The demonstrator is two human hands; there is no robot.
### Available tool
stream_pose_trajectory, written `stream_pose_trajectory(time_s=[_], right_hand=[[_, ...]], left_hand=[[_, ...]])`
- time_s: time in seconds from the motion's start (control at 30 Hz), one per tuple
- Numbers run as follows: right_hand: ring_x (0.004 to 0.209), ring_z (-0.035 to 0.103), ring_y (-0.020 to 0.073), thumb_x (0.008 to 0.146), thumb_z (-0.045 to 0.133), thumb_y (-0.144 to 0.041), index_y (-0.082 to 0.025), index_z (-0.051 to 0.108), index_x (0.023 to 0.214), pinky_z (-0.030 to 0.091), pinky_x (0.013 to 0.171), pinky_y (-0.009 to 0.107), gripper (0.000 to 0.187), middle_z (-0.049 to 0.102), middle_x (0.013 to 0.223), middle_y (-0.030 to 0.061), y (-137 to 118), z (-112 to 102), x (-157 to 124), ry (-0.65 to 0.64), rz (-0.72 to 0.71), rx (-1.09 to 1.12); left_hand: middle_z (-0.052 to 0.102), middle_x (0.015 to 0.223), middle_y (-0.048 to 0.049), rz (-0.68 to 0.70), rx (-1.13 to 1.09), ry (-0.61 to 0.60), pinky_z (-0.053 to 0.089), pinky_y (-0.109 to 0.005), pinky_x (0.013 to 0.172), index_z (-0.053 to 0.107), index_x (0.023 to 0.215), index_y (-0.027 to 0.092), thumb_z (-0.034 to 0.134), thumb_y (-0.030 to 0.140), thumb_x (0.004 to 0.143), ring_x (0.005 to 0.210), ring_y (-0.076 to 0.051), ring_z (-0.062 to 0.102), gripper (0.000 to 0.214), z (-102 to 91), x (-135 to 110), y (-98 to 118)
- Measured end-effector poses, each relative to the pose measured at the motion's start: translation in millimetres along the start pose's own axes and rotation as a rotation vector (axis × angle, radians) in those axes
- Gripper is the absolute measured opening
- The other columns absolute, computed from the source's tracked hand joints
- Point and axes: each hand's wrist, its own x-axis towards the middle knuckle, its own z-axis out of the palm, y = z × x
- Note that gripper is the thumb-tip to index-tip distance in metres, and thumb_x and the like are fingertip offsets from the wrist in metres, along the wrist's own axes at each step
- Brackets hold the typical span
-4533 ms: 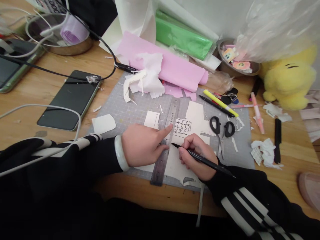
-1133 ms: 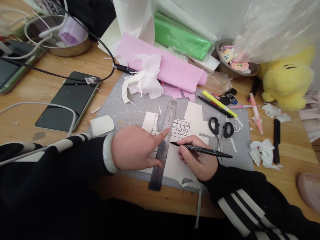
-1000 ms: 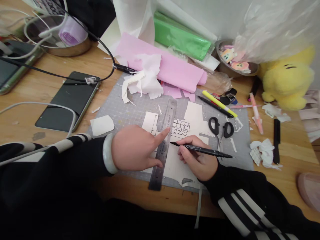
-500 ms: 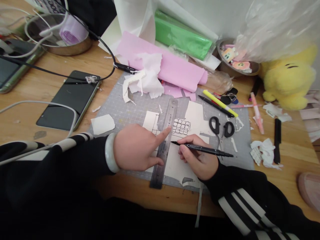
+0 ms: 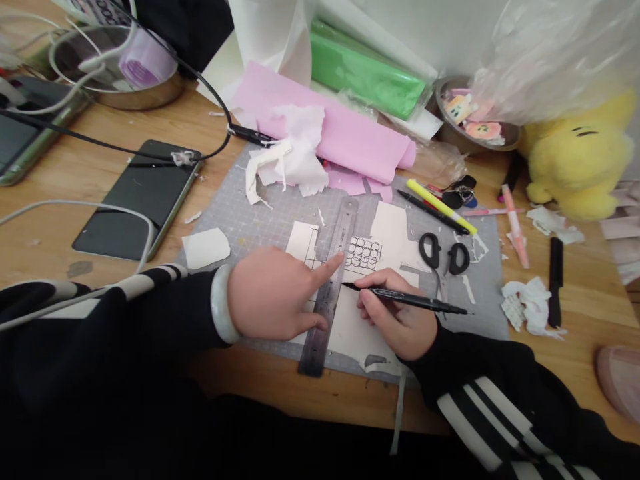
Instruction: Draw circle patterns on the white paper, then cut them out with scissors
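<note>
My left hand [image 5: 275, 293] presses a metal ruler [image 5: 323, 330] down with its index finger and thumb spread apart; its other fingers are mostly hidden. Under the ruler lies white paper [image 5: 345, 327] with straight black lines and a patch of drawn circles [image 5: 364, 253]. In my right hand [image 5: 397, 320] is a slim black marker pen [image 5: 415, 299], gripped near its tip. That tip rests at or just over the ruler's right edge; contact cannot be made out. Black-handled scissors [image 5: 443, 260] lie just beyond my right hand, on the grey cutting mat [image 5: 235, 200].
A phone [image 5: 140, 200] and a cable lie to the left, near a metal bowl [image 5: 145, 100]. Pink sheet material [image 5: 325, 127] and a green packet [image 5: 365, 70] are at the back. Pens, a black knife-like tool [image 5: 555, 283], paper scraps and a yellow plush toy [image 5: 577, 160] occupy the right.
</note>
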Motion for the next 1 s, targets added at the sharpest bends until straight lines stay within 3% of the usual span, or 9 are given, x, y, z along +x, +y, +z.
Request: stream_pose_trajectory(time_s=[0.5, 1.0], right_hand=[[0.052, 0.054, 0.0097, 0.083, 0.049, -0.022, -0.020, 0.056, 0.090, 0.045, 0.052, 0.024, 0.010, 0.058, 0.064, -0.0010, -2, -1, -1, 0.013, 0.003, -0.025], [0.045, 0.050, 0.0077, 0.079, 0.047, -0.019, -0.016, 0.057, 0.080, 0.041, 0.046, 0.019, 0.011, 0.056, 0.055, -0.0016, -16, 2, -5, -0.035, -0.129, -0.198]], left_hand=[[0.066, 0.058, -0.0063, 0.007, -0.019, 0.053, 0.039, -0.028, 0.051, 0.029, 0.139, 0.015, 0.054, 0.053, 0.074, 0.058, -0.027, 0.064, 0.079, 3.0, 0, 0], [0.069, 0.067, -0.0101, 0.040, -0.058, -0.094, 0.040, -0.030, 0.053, 0.018, 0.142, 0.012, 0.044, 0.052, 0.080, 0.064, -0.029, 0.065, 0.078, -6.6, 0, -1]])
